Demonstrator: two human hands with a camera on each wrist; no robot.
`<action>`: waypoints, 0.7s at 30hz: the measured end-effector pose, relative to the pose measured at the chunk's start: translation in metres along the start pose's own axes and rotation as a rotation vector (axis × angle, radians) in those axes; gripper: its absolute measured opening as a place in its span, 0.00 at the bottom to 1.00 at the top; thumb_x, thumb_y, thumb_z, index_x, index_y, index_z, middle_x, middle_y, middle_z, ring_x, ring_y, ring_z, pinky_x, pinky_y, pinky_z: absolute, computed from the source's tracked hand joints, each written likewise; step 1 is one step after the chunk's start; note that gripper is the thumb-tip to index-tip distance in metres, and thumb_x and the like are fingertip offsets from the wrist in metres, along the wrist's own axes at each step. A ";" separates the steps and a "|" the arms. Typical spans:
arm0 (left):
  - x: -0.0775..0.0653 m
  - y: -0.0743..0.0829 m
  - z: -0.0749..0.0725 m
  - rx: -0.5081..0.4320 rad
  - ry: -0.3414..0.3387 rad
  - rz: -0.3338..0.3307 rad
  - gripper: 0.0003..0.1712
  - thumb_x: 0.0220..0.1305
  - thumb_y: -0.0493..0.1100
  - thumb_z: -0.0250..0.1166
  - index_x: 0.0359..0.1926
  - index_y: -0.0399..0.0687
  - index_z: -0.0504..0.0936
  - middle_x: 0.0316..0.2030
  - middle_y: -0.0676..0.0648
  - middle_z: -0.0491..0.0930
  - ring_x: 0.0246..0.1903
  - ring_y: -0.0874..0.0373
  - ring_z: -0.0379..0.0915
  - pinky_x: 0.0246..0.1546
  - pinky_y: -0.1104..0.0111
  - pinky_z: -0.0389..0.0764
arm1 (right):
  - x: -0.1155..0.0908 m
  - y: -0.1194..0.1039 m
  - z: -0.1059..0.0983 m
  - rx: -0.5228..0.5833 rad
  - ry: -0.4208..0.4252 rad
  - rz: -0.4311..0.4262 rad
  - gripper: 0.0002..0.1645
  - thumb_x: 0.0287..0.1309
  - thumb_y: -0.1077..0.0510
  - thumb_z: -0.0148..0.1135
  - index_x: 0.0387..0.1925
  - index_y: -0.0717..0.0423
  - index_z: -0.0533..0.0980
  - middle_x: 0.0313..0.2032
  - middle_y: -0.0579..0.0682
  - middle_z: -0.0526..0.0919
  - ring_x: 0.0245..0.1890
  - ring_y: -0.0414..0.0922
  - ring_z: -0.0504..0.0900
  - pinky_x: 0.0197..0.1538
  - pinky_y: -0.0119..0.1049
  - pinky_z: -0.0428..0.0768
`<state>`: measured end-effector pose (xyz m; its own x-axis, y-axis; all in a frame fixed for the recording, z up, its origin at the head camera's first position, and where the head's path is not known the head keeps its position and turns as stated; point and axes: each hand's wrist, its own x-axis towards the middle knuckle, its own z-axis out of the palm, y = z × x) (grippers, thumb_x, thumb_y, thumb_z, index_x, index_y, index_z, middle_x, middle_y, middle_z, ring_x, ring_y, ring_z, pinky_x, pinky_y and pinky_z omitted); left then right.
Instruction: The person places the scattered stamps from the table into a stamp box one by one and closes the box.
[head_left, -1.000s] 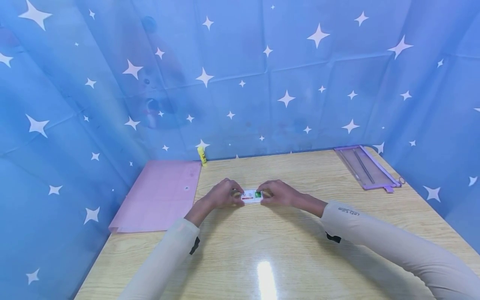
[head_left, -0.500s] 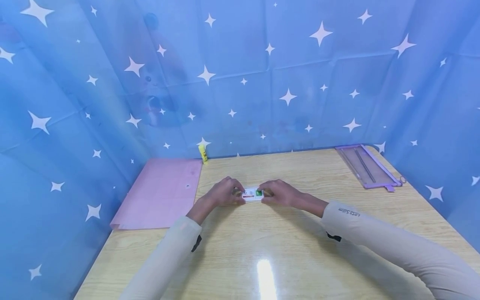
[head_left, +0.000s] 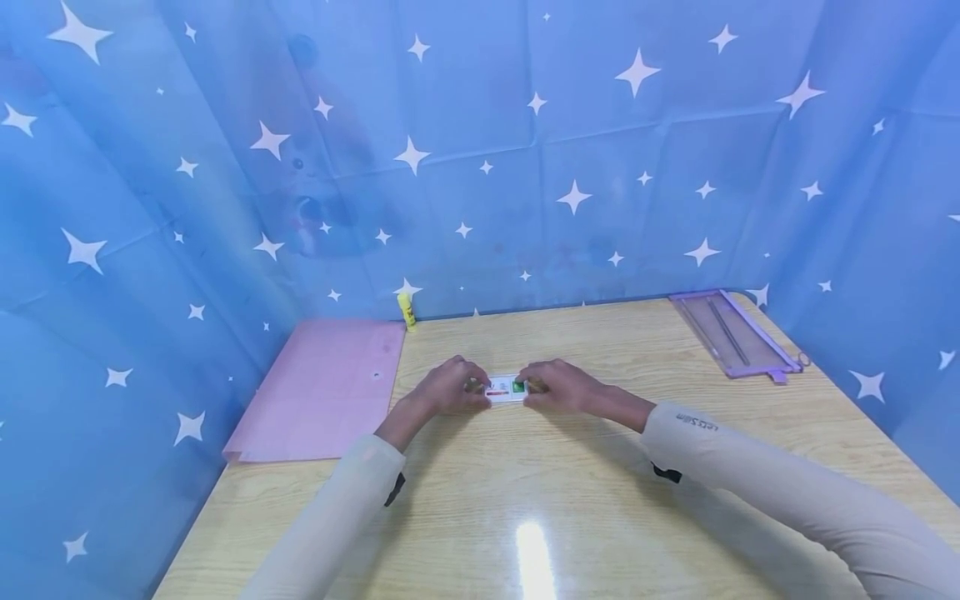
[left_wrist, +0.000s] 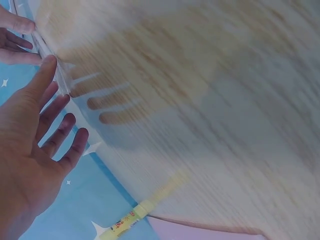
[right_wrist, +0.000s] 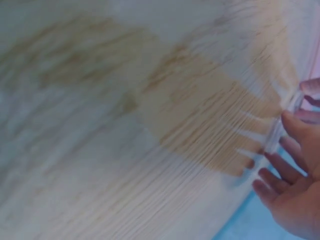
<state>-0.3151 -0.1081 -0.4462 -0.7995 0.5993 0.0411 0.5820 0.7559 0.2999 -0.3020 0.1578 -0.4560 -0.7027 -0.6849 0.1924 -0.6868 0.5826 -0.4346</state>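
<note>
In the head view a small, flat white rectangular piece with red and green print (head_left: pixel 506 388) lies level between both hands, near the middle of the wooden table. My left hand (head_left: pixel 450 385) pinches its left end between thumb and fingers. At the opposite end my right hand (head_left: pixel 561 386) holds the green-marked side the same way. From the left wrist, the piece (left_wrist: pixel 56 65) shows only as a thin, shiny edge by the left thumb (left_wrist: pixel 44 75). The right wrist view shows that same thin edge (right_wrist: pixel 274 134) beside the right thumb (right_wrist: pixel 294 125); its printed face is hidden there.
A pink folder (head_left: pixel 322 387) lies at the table's left. Beside its far corner stands a yellow glue stick (head_left: pixel 407 312). At the back right is a purple-edged mesh pouch (head_left: pixel 738 333) with a dark slim stick in it. A blue starred curtain (head_left: pixel 480 150) borders the table.
</note>
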 end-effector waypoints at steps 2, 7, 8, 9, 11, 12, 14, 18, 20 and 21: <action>0.000 0.001 -0.001 0.009 -0.001 -0.009 0.21 0.62 0.51 0.77 0.54 0.50 0.89 0.46 0.53 0.85 0.44 0.59 0.73 0.49 0.64 0.77 | 0.001 0.002 -0.001 -0.001 -0.001 -0.001 0.20 0.65 0.61 0.72 0.56 0.65 0.82 0.49 0.60 0.86 0.29 0.39 0.74 0.34 0.32 0.71; 0.003 0.006 -0.004 0.035 0.000 -0.013 0.21 0.64 0.52 0.75 0.55 0.50 0.88 0.45 0.51 0.83 0.43 0.59 0.71 0.47 0.65 0.77 | 0.002 0.006 -0.006 -0.005 0.001 0.000 0.21 0.65 0.61 0.71 0.56 0.65 0.81 0.49 0.60 0.87 0.27 0.38 0.70 0.33 0.32 0.69; 0.004 0.006 -0.004 0.037 0.001 -0.007 0.21 0.64 0.52 0.75 0.55 0.50 0.88 0.45 0.51 0.83 0.43 0.59 0.71 0.47 0.65 0.77 | 0.001 0.006 -0.007 -0.004 0.002 0.002 0.21 0.65 0.61 0.71 0.57 0.65 0.81 0.49 0.60 0.87 0.26 0.37 0.70 0.32 0.32 0.69; 0.004 0.007 -0.004 0.041 0.004 -0.003 0.20 0.65 0.52 0.75 0.55 0.50 0.89 0.45 0.51 0.83 0.43 0.59 0.71 0.47 0.65 0.77 | 0.001 0.007 -0.008 -0.003 0.006 0.000 0.21 0.65 0.61 0.71 0.57 0.66 0.81 0.50 0.60 0.86 0.26 0.37 0.69 0.32 0.32 0.69; 0.005 0.008 -0.005 0.049 0.002 -0.003 0.20 0.65 0.51 0.74 0.55 0.50 0.89 0.45 0.51 0.83 0.42 0.59 0.71 0.46 0.65 0.77 | 0.001 0.007 -0.009 0.007 0.011 0.000 0.21 0.64 0.61 0.72 0.57 0.66 0.81 0.49 0.60 0.86 0.25 0.36 0.68 0.32 0.32 0.69; 0.006 0.009 -0.004 0.052 0.001 -0.006 0.20 0.65 0.51 0.74 0.55 0.50 0.89 0.44 0.51 0.83 0.42 0.59 0.71 0.46 0.65 0.77 | 0.000 0.008 -0.009 0.011 0.014 -0.005 0.21 0.64 0.61 0.72 0.56 0.66 0.81 0.49 0.60 0.87 0.25 0.36 0.68 0.32 0.32 0.69; 0.006 0.009 -0.003 0.054 -0.007 -0.020 0.20 0.66 0.52 0.74 0.55 0.51 0.88 0.44 0.51 0.82 0.42 0.59 0.71 0.46 0.65 0.77 | 0.000 0.008 -0.008 0.022 0.017 -0.010 0.21 0.64 0.61 0.72 0.56 0.67 0.81 0.47 0.59 0.87 0.24 0.35 0.68 0.31 0.32 0.69; 0.006 0.007 -0.001 0.031 -0.028 -0.045 0.22 0.66 0.51 0.74 0.58 0.51 0.87 0.46 0.51 0.83 0.43 0.59 0.72 0.48 0.65 0.78 | 0.000 0.008 -0.005 0.034 0.012 0.005 0.20 0.64 0.62 0.72 0.55 0.67 0.81 0.42 0.57 0.87 0.24 0.35 0.68 0.31 0.31 0.70; 0.005 0.005 0.001 0.011 -0.029 -0.038 0.22 0.66 0.51 0.74 0.58 0.51 0.86 0.47 0.51 0.84 0.44 0.58 0.74 0.50 0.64 0.78 | 0.000 0.008 -0.003 0.037 0.007 0.014 0.20 0.64 0.62 0.71 0.55 0.67 0.81 0.41 0.56 0.87 0.23 0.35 0.68 0.30 0.30 0.69; 0.004 0.005 0.001 0.001 -0.027 -0.036 0.22 0.66 0.50 0.74 0.58 0.50 0.86 0.48 0.50 0.85 0.45 0.58 0.75 0.51 0.63 0.79 | 0.001 0.008 -0.002 0.037 0.006 0.014 0.20 0.65 0.62 0.71 0.55 0.67 0.81 0.41 0.56 0.87 0.24 0.35 0.67 0.30 0.31 0.69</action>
<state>-0.3155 -0.1019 -0.4458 -0.8155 0.5787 0.0049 0.5532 0.7771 0.3001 -0.3080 0.1628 -0.4575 -0.7134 -0.6742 0.1910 -0.6697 0.5757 -0.4692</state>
